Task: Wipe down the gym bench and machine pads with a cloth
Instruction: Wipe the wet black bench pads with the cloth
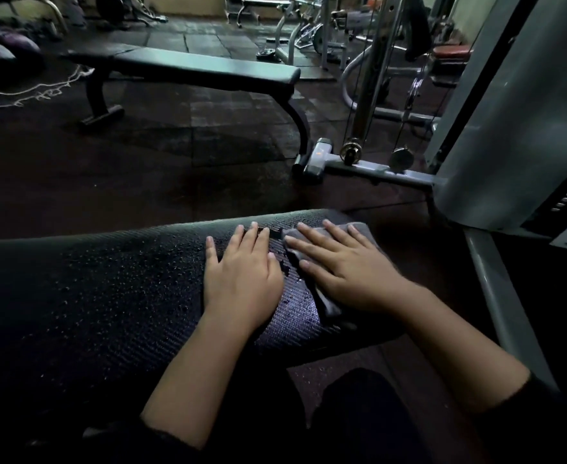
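Observation:
A wide black textured bench pad (pixel 101 296) stretches across the lower half of the view, dotted with water droplets. My left hand (pixel 241 272) lies flat on the pad with straight fingers. Just to its right, my right hand (pixel 342 262) presses flat on a grey cloth (pixel 359 227) spread over the pad's right end. A strip of the pad below the cloth shines wet.
A second black flat bench (pixel 208 70) stands further away on the dark rubber floor. A grey cable machine column (pixel 516 112) with pulleys and a base bar (pixel 375 169) rises at the right. More gym equipment (pixel 308 28) fills the background.

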### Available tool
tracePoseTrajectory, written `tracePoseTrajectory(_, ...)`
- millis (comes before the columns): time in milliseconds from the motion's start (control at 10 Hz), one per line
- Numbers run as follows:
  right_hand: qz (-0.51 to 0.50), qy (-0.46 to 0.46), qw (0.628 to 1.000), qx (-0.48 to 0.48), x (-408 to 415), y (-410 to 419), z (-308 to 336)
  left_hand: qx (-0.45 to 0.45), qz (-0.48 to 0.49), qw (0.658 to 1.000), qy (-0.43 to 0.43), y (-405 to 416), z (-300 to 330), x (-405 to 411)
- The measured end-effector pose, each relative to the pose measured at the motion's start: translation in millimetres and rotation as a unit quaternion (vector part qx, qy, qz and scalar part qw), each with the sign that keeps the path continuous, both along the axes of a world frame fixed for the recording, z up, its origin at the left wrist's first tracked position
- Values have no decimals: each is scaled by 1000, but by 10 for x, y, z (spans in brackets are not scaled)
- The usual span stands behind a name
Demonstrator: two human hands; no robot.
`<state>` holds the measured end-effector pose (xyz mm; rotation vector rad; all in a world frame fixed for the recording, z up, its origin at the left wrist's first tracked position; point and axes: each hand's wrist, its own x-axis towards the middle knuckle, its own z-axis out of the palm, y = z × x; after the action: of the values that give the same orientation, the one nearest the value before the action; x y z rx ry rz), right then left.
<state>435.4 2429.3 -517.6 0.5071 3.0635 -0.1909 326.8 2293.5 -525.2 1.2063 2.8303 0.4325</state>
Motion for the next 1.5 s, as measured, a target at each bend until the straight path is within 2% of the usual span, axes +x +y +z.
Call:
tracePoseTrajectory(200,-29,-14,999,-24,-842,598,-7,-14,1,1000,-1,3,2,-2)
tracePoseTrajectory(300,-56,-5,995,-81,-844,876,-65,-13,-1,1000,1,-1,-2,-3)
tracePoseTrajectory(400,-73,52,982,-167,-622,997,-123,-10,-3,1000,0,-8,-8,-5)
tracePoseTrajectory(500,-78,118,970,-196,-299,900,-146,-10,-7,1000,-2,-15,-6,-3)
tracePoseTrajectory(600,-47,91,989,-109,-35,592,-118,-14,-7,1000,3,-6,-8,-4)
tracePoseTrajectory(700,-21,19,1000,-11,-39,168,-35,-21,-5,1000,8,2,-13,-6)
tracePoseTrajectory(800,-5,12,1000,-7,-441,72,-12,-28,-6,1000,12,5,-5,-5)
tracePoseTrajectory(900,-28,2,999,-23,-893,320,-1,-29,-5,1000,11,-3,4,-6)
tracePoseTrajectory(1000,-69,-26,996,-43,-985,629,30,-21,-2,1000,8,-15,1,-2)
tracePoseTrajectory(1100,-101,10,989,-112,-791,853,-36,-16,-5,1000,5,-13,-1,1)
tracePoseTrajectory(1200,-93,65,985,-133,-488,857,-140,-19,-6,1000,5,-6,-6,-11)
tracePoseTrajectory(1300,-91,60,991,-72,-144,572,-147,-23,-6,1000,4,-5,-11,-1)
tracePoseTrajectory(1400,-50,12,999,-8,-15,144,-39,-26,-3,1000,5,7,-16,0)
tracePoseTrajectory(1500,-12,18,1000,0,-238,-39,-9,-32,-3,999,11,16,-12,-6)
